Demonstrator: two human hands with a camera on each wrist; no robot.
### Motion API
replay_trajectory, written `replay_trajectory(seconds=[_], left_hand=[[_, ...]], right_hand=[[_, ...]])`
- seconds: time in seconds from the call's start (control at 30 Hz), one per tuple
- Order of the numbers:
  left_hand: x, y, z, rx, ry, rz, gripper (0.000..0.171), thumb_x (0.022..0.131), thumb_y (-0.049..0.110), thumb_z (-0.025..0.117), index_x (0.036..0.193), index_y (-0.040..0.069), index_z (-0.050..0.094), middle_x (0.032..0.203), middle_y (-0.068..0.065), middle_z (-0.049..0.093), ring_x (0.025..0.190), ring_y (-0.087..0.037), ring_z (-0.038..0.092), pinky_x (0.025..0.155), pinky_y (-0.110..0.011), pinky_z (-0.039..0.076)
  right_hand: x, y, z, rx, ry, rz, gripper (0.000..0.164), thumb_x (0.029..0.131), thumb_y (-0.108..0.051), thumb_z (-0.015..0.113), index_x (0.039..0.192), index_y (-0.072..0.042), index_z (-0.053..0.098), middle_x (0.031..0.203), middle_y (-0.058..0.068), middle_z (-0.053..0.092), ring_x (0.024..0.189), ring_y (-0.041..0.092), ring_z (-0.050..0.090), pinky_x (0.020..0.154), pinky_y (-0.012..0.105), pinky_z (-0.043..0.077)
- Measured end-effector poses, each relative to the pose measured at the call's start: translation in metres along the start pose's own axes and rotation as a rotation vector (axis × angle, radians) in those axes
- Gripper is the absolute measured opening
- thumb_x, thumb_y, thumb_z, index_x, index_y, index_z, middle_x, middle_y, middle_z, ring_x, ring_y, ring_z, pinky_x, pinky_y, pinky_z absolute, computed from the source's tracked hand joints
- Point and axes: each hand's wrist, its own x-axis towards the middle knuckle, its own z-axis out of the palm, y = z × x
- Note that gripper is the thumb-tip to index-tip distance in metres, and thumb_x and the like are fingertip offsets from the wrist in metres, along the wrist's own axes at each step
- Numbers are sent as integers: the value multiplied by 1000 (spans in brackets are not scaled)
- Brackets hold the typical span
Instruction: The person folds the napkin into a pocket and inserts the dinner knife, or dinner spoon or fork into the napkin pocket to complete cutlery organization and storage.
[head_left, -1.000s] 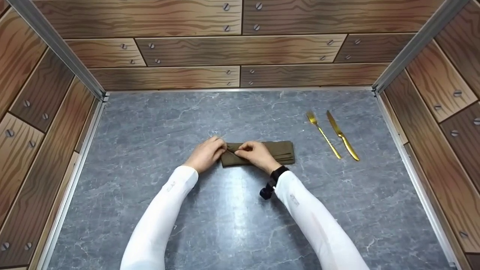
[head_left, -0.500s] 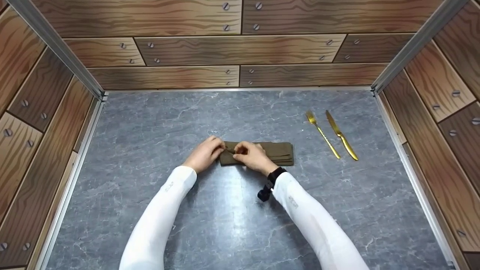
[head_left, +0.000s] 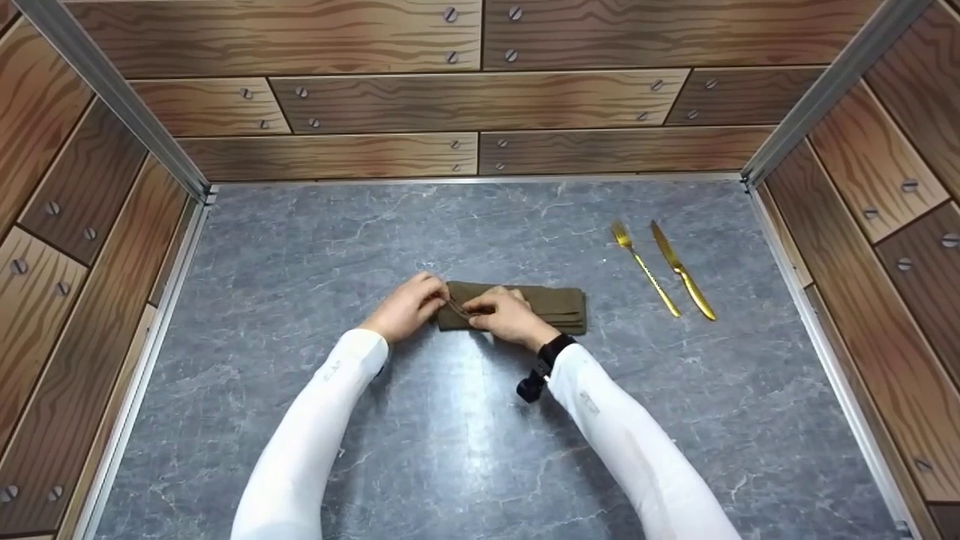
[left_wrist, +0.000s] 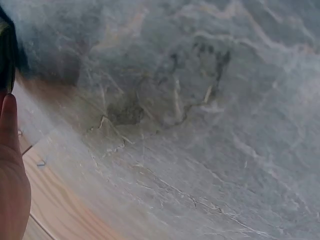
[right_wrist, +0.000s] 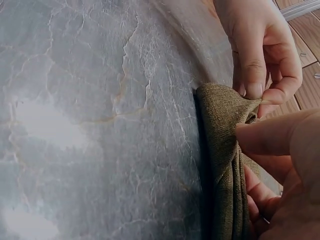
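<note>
A brown cloth napkin (head_left: pixel 559 301), folded into a layered strip, lies flat in the middle of the table in the head view. My left hand (head_left: pixel 409 306) pinches the upper corner at its left end. In the right wrist view, that left hand (right_wrist: pixel 265 50) holds the napkin's edge (right_wrist: pixel 220 117) between thumb and fingertips. Over the strip, my right hand (head_left: pixel 510 319) pinches a fold close to the left end, thumb (right_wrist: pixel 270 135) on top and other fingers behind the cloth. The left wrist view catches only part of the left hand (left_wrist: pixel 12 185).
To the right of the napkin, a gold fork (head_left: pixel 645 266) and a gold knife (head_left: pixel 682 270) lie side by side on the grey marbled table (head_left: pixel 315 240). Wood-patterned walls (head_left: pixel 375 101) border the table at the back and both sides.
The right index finger has come down from a rounded bend toward the thumb at the fold. The left hand stays at the same corner; the fork and knife lie unmoved.
</note>
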Motion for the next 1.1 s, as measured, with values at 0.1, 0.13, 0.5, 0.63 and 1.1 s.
replay_trajectory(seconds=[0.1, 0.13, 0.5, 0.63, 1.1], left_hand=[[0, -1, -1, -36, -2, -30, 5, 101, 12, 65, 105, 9, 67, 114, -7, 61, 110, -24, 60, 99, -41, 48], [0, -2, -1, -38, -3, -34, 5, 101, 12, 65, 105, 9, 67, 114, -7, 62, 110, -24, 60, 99, -41, 48], [4, 3, -6, -5, -23, -31, 6, 102, 15, 65, 105, 10, 68, 115, -6, 63, 111, -25, 60, 99, -41, 48], [5, 5, -6, -2, -16, -67, 6, 102, 15, 65, 106, 11, 67, 116, -7, 62, 112, -25, 60, 100, -41, 48], [7, 13, 1, 101, 20, -99, 7, 101, 15, 67, 106, 10, 68, 110, -6, 61, 103, -25, 62, 93, -40, 50]], right_hand=[[-1, -2, 0, -2, -16, 4, 36, 91, -23, 73, 127, -21, 73, 125, 6, 62, 116, 31, 44, 103, 49, 33], [-1, -2, 0, 10, -18, 7, 36, 90, -21, 73, 127, -22, 72, 126, 6, 62, 117, 31, 43, 104, 50, 32], [1, -11, 1, -131, -70, 16, 45, 90, -26, 74, 134, -24, 69, 132, 9, 54, 121, 35, 40, 100, 53, 34], [1, -15, 0, -165, -81, 26, 44, 92, -26, 73, 136, -24, 69, 132, 11, 52, 121, 36, 40, 100, 53, 33], [12, -16, 15, 434, 106, 79, 33, 90, 5, 62, 123, 4, 58, 107, 16, 72, 101, 26, 66, 85, 29, 52]])
